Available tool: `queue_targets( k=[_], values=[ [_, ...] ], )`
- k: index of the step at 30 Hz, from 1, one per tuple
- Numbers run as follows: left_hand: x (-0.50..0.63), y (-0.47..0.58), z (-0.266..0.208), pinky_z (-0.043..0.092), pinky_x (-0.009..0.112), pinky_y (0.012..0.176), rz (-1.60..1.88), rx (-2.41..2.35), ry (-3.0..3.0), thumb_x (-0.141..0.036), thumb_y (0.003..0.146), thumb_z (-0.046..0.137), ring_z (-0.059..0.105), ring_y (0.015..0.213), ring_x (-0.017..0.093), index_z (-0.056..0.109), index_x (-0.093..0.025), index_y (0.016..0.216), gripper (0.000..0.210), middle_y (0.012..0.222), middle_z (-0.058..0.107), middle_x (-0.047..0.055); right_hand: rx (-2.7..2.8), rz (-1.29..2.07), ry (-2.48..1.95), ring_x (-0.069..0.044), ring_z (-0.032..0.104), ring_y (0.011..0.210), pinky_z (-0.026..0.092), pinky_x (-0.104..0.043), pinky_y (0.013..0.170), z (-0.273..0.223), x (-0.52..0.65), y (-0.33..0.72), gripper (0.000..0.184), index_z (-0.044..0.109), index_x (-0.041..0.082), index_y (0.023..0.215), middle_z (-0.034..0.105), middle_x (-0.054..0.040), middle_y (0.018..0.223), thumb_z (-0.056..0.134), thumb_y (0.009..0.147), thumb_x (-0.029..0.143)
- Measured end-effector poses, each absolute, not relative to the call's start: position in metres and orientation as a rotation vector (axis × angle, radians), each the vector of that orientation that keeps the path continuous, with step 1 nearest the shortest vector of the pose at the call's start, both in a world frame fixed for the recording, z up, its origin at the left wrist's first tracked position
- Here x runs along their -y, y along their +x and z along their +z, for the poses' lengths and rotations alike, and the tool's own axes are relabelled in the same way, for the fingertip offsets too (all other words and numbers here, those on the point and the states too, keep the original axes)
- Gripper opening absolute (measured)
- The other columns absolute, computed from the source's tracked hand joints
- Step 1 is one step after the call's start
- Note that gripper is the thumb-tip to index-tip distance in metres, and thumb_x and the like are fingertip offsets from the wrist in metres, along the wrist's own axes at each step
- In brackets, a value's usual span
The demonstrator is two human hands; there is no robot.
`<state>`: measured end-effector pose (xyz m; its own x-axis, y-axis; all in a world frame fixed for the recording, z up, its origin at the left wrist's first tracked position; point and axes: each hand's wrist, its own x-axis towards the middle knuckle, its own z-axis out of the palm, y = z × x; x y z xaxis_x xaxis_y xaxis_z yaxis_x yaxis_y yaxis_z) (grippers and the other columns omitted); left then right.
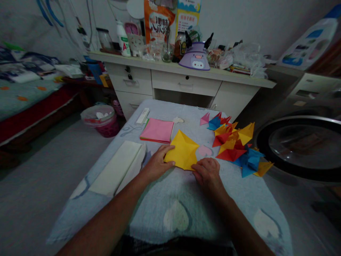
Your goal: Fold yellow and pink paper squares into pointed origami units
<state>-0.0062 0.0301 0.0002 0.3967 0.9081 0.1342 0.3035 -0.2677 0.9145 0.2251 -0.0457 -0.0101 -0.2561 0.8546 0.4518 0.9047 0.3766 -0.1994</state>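
A creased yellow origami paper lies slightly raised on the cloth-covered table, one corner pointing away from me. My left hand pinches its left corner between thumb and fingers. At the near right corner, my right hand grips the edge with its fingertips pressed together. Just beyond the left hand sits a stack of square paper with a pink sheet on top. Folded paper cranes in red, yellow, blue and pink are heaped to the right of my right hand.
A long white folded packet lies left of my left arm, and a small white box stands near the far left edge. Beyond the table is a cluttered white desk. A pink bin is on the floor at left, a washing machine at right.
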Motion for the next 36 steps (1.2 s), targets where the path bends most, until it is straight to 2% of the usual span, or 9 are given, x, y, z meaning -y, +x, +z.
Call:
queue_targets(
  k=[6,10,14,17,21,24,29,32,36],
  values=[
    [-0.026,-0.010,0.010,0.047,0.036,0.093,0.856,-1.065,1.906,-0.038,0.083,0.060,0.056,0.109,0.022,0.058,-0.018,0.123,0.044,0.119,0.055,0.008,2.112,-0.119,-1.535,-0.021,0.051,0.093,0.033,-0.041,0.091,-0.009,0.046,0.226,0.014,0.071,0.024,0.087,0.066,-0.0034,0.088,0.058,0.088,0.019],
    [-0.024,-0.012,0.021,0.048,0.032,0.080,0.810,-1.101,2.052,-0.039,0.095,0.040,0.058,0.087,0.018,0.067,-0.017,0.093,0.034,0.093,0.059,0.005,2.110,-0.097,-1.566,-0.021,0.050,0.093,0.033,-0.039,0.090,-0.006,0.051,0.226,0.016,0.070,0.023,0.085,0.065,-0.0035,0.088,0.056,0.088,0.016],
    [-0.024,-0.012,0.020,0.046,0.036,0.084,0.755,-1.177,2.234,-0.029,0.090,0.043,0.056,0.089,0.021,0.066,-0.017,0.077,0.029,0.089,0.056,0.006,2.137,-0.057,-1.591,-0.021,0.050,0.093,0.032,-0.040,0.090,-0.007,0.052,0.228,0.016,0.069,0.023,0.085,0.065,-0.0034,0.087,0.055,0.088,0.015],
    [-0.024,-0.013,0.016,0.042,0.044,0.096,0.816,-1.290,2.316,-0.015,0.079,0.049,0.051,0.104,0.025,0.069,-0.019,0.087,0.022,0.105,0.057,0.007,2.162,-0.033,-1.587,-0.020,0.051,0.092,0.031,-0.040,0.090,-0.012,0.052,0.231,0.018,0.070,0.024,0.090,0.065,-0.0034,0.087,0.055,0.088,0.014],
    [-0.026,-0.016,0.012,0.034,0.049,0.106,0.793,-1.294,2.379,0.001,0.068,0.045,0.039,0.124,0.027,0.068,-0.027,0.103,0.050,0.134,0.048,0.004,2.176,0.000,-1.557,-0.020,0.052,0.092,0.030,-0.041,0.091,-0.018,0.051,0.235,0.021,0.071,0.025,0.094,0.066,-0.0039,0.089,0.055,0.087,0.013],
    [-0.027,-0.020,0.009,0.032,0.050,0.109,0.653,-1.209,2.443,0.004,0.067,0.045,0.032,0.131,0.028,0.067,-0.026,0.105,0.053,0.143,0.042,0.004,2.170,0.005,-1.538,-0.020,0.053,0.091,0.030,-0.040,0.090,-0.020,0.051,0.237,0.020,0.072,0.024,0.092,0.067,-0.0042,0.088,0.056,0.087,0.014],
    [-0.024,-0.024,0.011,0.024,0.052,0.114,0.437,-1.059,2.483,0.007,0.066,0.044,0.019,0.142,0.027,0.061,-0.026,0.117,0.063,0.149,0.035,0.004,2.129,0.023,-1.522,-0.020,0.054,0.091,0.030,-0.040,0.091,-0.019,0.051,0.237,0.017,0.072,0.023,0.091,0.067,-0.0040,0.088,0.058,0.087,0.015],
    [-0.021,-0.024,0.014,0.022,0.053,0.114,0.353,-1.009,2.487,0.007,0.063,0.047,0.020,0.142,0.028,0.060,-0.026,0.119,0.066,0.147,0.040,0.005,2.109,0.018,-1.522,-0.020,0.054,0.090,0.030,-0.040,0.091,-0.019,0.051,0.236,0.016,0.072,0.023,0.089,0.067,-0.0035,0.088,0.058,0.087,0.015],
    [-0.022,-0.022,0.016,0.027,0.052,0.109,0.403,-0.986,2.506,-0.005,0.071,0.063,0.035,0.131,0.029,0.066,-0.026,0.107,0.042,0.132,0.054,0.005,2.124,0.025,-1.521,-0.020,0.054,0.091,0.030,-0.039,0.091,-0.020,0.052,0.237,0.016,0.071,0.024,0.091,0.067,-0.0031,0.089,0.057,0.087,0.016]
  ],
)
